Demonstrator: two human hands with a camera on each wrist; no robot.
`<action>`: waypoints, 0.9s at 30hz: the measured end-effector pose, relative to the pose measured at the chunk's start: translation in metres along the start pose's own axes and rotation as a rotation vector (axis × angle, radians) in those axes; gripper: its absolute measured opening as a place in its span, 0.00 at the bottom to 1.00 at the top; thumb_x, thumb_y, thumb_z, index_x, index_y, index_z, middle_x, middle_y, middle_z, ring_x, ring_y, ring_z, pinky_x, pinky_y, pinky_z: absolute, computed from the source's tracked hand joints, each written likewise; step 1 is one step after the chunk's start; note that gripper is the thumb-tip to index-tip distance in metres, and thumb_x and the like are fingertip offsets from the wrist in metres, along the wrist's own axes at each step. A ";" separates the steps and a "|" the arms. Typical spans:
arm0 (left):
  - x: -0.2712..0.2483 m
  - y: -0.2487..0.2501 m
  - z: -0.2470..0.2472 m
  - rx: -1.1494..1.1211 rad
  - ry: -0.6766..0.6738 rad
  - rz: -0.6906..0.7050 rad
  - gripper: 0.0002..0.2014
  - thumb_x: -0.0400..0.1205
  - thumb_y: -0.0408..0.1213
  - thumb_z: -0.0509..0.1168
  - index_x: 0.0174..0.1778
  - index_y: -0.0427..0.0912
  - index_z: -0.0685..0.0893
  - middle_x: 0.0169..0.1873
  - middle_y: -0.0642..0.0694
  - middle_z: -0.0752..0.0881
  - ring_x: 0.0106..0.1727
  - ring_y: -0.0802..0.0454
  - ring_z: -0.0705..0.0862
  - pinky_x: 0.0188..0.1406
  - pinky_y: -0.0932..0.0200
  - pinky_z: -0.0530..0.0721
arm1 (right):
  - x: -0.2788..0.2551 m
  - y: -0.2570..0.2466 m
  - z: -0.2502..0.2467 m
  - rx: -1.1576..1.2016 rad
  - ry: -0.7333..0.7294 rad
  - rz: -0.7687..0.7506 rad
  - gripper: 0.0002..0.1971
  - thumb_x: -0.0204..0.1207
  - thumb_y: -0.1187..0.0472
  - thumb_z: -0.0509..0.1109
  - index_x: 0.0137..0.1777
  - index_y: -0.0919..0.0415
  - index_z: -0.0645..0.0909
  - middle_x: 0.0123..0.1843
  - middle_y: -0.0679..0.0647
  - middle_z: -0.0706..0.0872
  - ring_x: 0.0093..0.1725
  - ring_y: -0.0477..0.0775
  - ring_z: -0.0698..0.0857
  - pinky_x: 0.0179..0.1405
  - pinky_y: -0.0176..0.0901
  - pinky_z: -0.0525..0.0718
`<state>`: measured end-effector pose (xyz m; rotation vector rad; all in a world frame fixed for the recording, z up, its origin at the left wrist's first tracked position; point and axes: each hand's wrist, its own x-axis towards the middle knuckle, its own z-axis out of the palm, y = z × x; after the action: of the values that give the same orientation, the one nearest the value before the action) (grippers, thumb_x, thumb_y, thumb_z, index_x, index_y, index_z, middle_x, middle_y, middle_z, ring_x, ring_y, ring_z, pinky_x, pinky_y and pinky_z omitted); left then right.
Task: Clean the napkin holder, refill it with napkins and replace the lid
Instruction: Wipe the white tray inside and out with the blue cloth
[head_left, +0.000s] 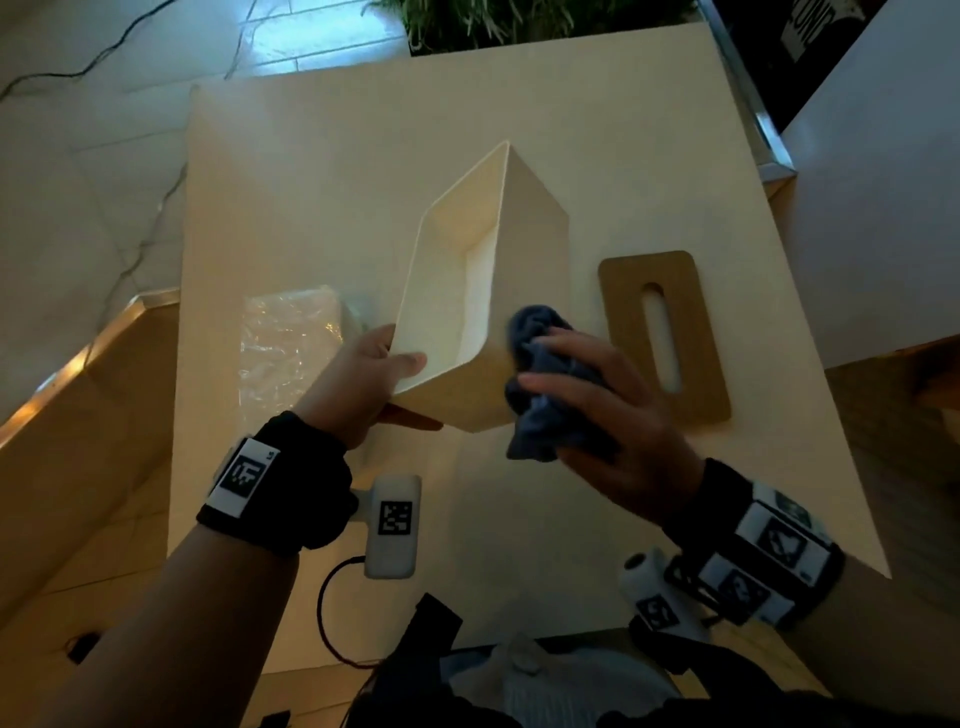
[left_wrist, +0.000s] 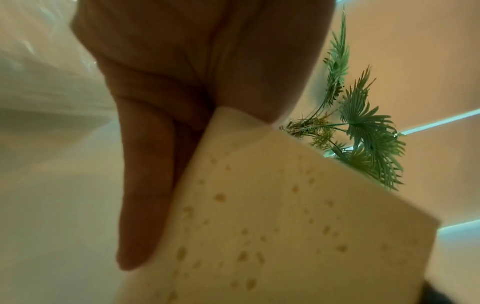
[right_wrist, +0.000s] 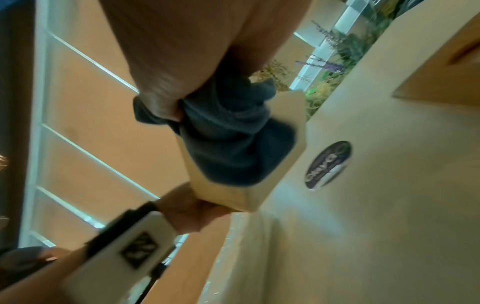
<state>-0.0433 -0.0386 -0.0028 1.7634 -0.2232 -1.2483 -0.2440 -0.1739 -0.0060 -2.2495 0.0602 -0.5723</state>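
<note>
The empty cream napkin holder (head_left: 483, 291) is tilted up off the table, its open side facing left. My left hand (head_left: 369, 384) grips its near end, thumb inside the rim and fingers underneath. In the left wrist view the holder's underside (left_wrist: 285, 226) shows small brownish spots. My right hand (head_left: 608, 410) clutches a bunched blue cloth (head_left: 545, 374) and presses it against the holder's near right outer wall; the right wrist view shows the cloth (right_wrist: 233, 144) on the holder (right_wrist: 283, 115). The brown lid (head_left: 623, 291) with a slot lies flat to the right. A clear-wrapped napkin pack (head_left: 291, 338) lies to the left.
The white table (head_left: 322, 171) carries a round dark sticker (right_wrist: 328, 164). A green plant (head_left: 519, 21) stands beyond the far edge. A white device with a black cable (head_left: 392, 525) lies near the front edge. A dark framed panel (head_left: 779, 78) stands at the far right.
</note>
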 end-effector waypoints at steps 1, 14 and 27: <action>0.000 -0.001 0.000 -0.002 0.001 -0.008 0.14 0.84 0.31 0.59 0.65 0.40 0.79 0.52 0.40 0.86 0.50 0.40 0.87 0.31 0.51 0.90 | -0.003 0.009 -0.001 0.021 0.036 0.095 0.18 0.78 0.60 0.65 0.67 0.60 0.74 0.70 0.58 0.71 0.74 0.50 0.70 0.75 0.45 0.70; 0.002 0.007 0.018 -0.132 -0.151 -0.025 0.27 0.55 0.36 0.73 0.52 0.31 0.85 0.42 0.38 0.89 0.42 0.45 0.90 0.36 0.54 0.89 | -0.002 0.019 0.041 -0.297 0.069 -0.249 0.15 0.76 0.65 0.73 0.62 0.62 0.82 0.68 0.57 0.74 0.71 0.61 0.74 0.71 0.57 0.76; 0.005 0.000 0.028 -0.066 0.061 -0.007 0.14 0.81 0.25 0.60 0.63 0.32 0.80 0.55 0.32 0.86 0.49 0.40 0.89 0.36 0.53 0.89 | 0.015 0.024 0.020 -0.156 0.162 -0.177 0.13 0.75 0.71 0.72 0.59 0.66 0.83 0.66 0.60 0.76 0.71 0.65 0.73 0.70 0.71 0.73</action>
<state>-0.0636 -0.0572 -0.0073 1.7436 -0.1392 -1.1917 -0.2183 -0.1798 -0.0291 -2.3701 -0.0133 -0.8718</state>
